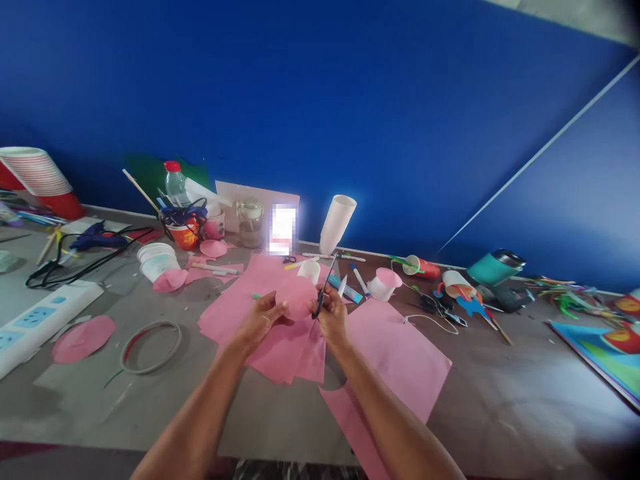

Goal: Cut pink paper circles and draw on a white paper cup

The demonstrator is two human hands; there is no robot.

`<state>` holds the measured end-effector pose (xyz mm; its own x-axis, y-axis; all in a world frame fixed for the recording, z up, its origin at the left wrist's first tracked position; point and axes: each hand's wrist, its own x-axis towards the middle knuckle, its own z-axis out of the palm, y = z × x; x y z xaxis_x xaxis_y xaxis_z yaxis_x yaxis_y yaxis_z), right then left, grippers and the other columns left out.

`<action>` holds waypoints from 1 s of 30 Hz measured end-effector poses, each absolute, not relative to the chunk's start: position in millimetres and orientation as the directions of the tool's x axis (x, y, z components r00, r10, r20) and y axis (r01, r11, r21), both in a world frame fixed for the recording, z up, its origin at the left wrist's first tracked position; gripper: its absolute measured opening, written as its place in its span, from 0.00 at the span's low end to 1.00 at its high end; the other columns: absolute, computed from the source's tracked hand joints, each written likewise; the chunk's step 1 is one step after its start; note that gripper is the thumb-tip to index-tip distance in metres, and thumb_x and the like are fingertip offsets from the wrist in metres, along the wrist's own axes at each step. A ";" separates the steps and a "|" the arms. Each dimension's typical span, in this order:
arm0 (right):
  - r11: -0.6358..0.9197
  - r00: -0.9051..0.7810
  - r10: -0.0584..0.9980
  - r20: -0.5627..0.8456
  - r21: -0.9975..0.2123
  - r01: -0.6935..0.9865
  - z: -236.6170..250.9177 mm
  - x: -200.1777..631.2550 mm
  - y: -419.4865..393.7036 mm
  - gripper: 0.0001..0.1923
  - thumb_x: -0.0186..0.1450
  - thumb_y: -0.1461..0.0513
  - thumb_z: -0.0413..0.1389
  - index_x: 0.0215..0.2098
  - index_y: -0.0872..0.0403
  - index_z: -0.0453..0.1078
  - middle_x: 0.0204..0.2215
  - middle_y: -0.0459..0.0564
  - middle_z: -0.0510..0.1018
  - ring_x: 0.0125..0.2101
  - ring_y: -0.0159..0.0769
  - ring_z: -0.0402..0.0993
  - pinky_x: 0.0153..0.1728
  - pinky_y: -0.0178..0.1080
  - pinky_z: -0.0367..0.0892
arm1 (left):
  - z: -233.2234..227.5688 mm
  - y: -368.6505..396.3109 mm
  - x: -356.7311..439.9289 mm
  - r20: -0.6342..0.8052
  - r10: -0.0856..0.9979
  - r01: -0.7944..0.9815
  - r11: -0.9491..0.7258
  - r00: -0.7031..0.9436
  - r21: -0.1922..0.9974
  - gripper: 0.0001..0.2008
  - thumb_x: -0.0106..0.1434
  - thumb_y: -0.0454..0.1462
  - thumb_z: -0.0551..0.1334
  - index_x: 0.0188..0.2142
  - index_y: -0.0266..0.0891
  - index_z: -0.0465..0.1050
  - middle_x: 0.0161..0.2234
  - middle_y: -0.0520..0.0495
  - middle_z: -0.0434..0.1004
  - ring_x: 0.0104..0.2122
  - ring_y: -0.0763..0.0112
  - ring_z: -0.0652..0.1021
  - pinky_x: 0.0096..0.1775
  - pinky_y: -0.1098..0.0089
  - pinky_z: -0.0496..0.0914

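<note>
"So what were your hands doing just then?"

"Well, my left hand (pixel 260 319) pinched a pink paper circle (pixel 296 297) by its edge, fingers closed on it, so it stood up off the table (pixel 500 393) where I could see the rim. My right hand (pixel 333 319) was wrapped around the scissors (pixel 325 288), blades pointing up beside the circle."

"Why hold it in the air?"

"I judged it turned easier there than flat on the pink sheets (pixel 395 360) below."

"And the clutter?"

"Another pink circle (pixel 83 339) lay far left by a hoop (pixel 151 347); a stack of white cups (pixel 337 223) leaned behind."
</note>
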<state>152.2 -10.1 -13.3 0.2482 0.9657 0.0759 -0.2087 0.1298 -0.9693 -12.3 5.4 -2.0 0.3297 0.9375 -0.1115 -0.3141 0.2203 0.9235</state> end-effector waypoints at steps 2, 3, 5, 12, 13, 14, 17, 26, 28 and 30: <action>0.126 0.243 0.967 0.077 -0.974 -0.189 -10.6 152.5 -11.9 0.21 0.50 0.58 0.64 0.42 0.51 0.68 0.20 0.37 0.67 0.21 0.29 0.63 0.24 0.34 0.60 | -5.6 5.1 -12.2 -0.135 0.932 -0.258 0.229 0.338 0.938 0.18 0.46 0.45 0.75 0.28 0.35 0.75 0.24 0.49 0.74 0.22 0.72 0.72 0.28 0.70 0.69; 0.124 0.237 0.968 0.079 -0.976 -0.180 -8.9 152.7 -13.4 0.22 0.50 0.58 0.64 0.42 0.51 0.68 0.21 0.38 0.67 0.21 0.29 0.63 0.24 0.34 0.60 | -8.1 6.0 -12.3 -0.133 0.938 -0.240 0.216 0.321 0.946 0.17 0.46 0.44 0.75 0.27 0.35 0.74 0.22 0.50 0.73 0.21 0.74 0.71 0.27 0.71 0.67; 0.129 0.213 0.973 0.091 -0.977 -0.171 -5.4 153.1 -17.5 0.22 0.52 0.56 0.64 0.43 0.51 0.67 0.22 0.39 0.68 0.23 0.29 0.64 0.24 0.34 0.60 | -12.4 9.4 -13.0 -0.106 0.957 -0.238 0.173 0.269 0.956 0.17 0.47 0.44 0.75 0.25 0.35 0.73 0.20 0.51 0.71 0.19 0.76 0.69 0.24 0.73 0.64; 0.113 -0.027 0.993 0.117 -0.987 -0.112 -0.5 151.1 -33.4 0.22 0.57 0.47 0.62 0.42 0.51 0.69 0.20 0.42 0.70 0.23 0.33 0.66 0.24 0.35 0.60 | -7.9 18.1 -20.7 -0.088 0.996 -0.430 0.076 -0.008 0.900 0.17 0.45 0.44 0.74 0.25 0.36 0.71 0.22 0.53 0.70 0.20 0.78 0.68 0.25 0.72 0.63; 0.097 -0.073 0.992 0.105 -0.990 -0.107 -0.7 150.0 -35.2 0.23 0.58 0.45 0.62 0.42 0.52 0.69 0.19 0.42 0.70 0.23 0.33 0.66 0.24 0.35 0.60 | -6.8 18.3 -21.8 -0.095 0.995 -0.447 0.076 -0.022 0.891 0.16 0.46 0.43 0.74 0.25 0.36 0.71 0.22 0.53 0.70 0.20 0.78 0.68 0.26 0.71 0.64; 0.081 -0.114 0.989 0.093 -0.992 -0.101 -1.2 148.9 -36.7 0.24 0.58 0.44 0.61 0.41 0.52 0.69 0.19 0.42 0.70 0.23 0.33 0.66 0.24 0.35 0.60 | -6.2 18.5 -22.8 -0.097 0.995 -0.460 0.073 -0.030 0.885 0.15 0.47 0.43 0.74 0.25 0.37 0.71 0.21 0.53 0.70 0.20 0.77 0.68 0.26 0.70 0.63; 0.059 -0.208 0.975 0.075 -0.995 -0.078 -3.8 146.2 -40.1 0.27 0.57 0.41 0.61 0.41 0.53 0.70 0.19 0.43 0.70 0.22 0.33 0.65 0.23 0.34 0.58 | -7.1 19.4 -25.0 -0.085 0.996 -0.475 0.058 -0.035 0.878 0.13 0.50 0.41 0.72 0.25 0.37 0.71 0.21 0.53 0.69 0.21 0.75 0.68 0.27 0.68 0.62; 0.010 -0.318 0.948 0.031 -0.998 -0.068 -9.1 144.9 -44.2 0.28 0.58 0.39 0.60 0.41 0.54 0.70 0.20 0.43 0.71 0.22 0.31 0.65 0.22 0.33 0.55 | -13.8 22.1 -25.1 -0.061 0.997 -0.499 0.034 -0.038 0.866 0.16 0.49 0.44 0.73 0.25 0.38 0.70 0.21 0.54 0.70 0.22 0.77 0.68 0.28 0.70 0.62; -0.012 -0.332 0.943 0.009 -0.998 -0.059 -6.9 143.4 -45.1 0.28 0.58 0.40 0.60 0.40 0.54 0.70 0.20 0.43 0.70 0.21 0.31 0.65 0.21 0.33 0.55 | -14.1 22.0 -24.7 -0.057 0.998 -0.502 0.035 -0.030 0.864 0.16 0.48 0.44 0.73 0.24 0.37 0.70 0.21 0.54 0.70 0.21 0.77 0.68 0.28 0.71 0.62; -0.037 -0.349 0.937 -0.018 -0.998 -0.048 -4.9 141.4 -45.9 0.28 0.57 0.40 0.61 0.40 0.54 0.70 0.20 0.42 0.70 0.20 0.29 0.64 0.21 0.33 0.54 | -14.0 21.5 -24.3 -0.050 0.998 -0.503 0.031 -0.025 0.864 0.16 0.48 0.44 0.73 0.24 0.37 0.70 0.21 0.54 0.70 0.21 0.77 0.68 0.27 0.71 0.62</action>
